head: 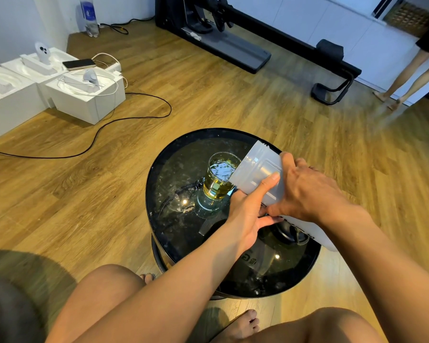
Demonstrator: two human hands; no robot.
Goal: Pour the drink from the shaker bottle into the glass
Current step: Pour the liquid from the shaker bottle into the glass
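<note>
On the round black glass table, right at its middle, the glass is standing upright and showing yellow-gold drink well up its sides. Over its right rim the translucent white shaker bottle is lying steeply tilted, open mouth pointing up and left, its lower lip sitting just at the glass's edge. Both hands are on that bottle: the right hand is clamping down over the top of the body, fingers wrapping around it, while the left hand is cupping it from underneath, thumb pressing up along the near side. The bottle's base is running back toward the lower right, under the right forearm. Out on the wooden floor, white foam boxes are sitting far left, well apart from the table.
</note>
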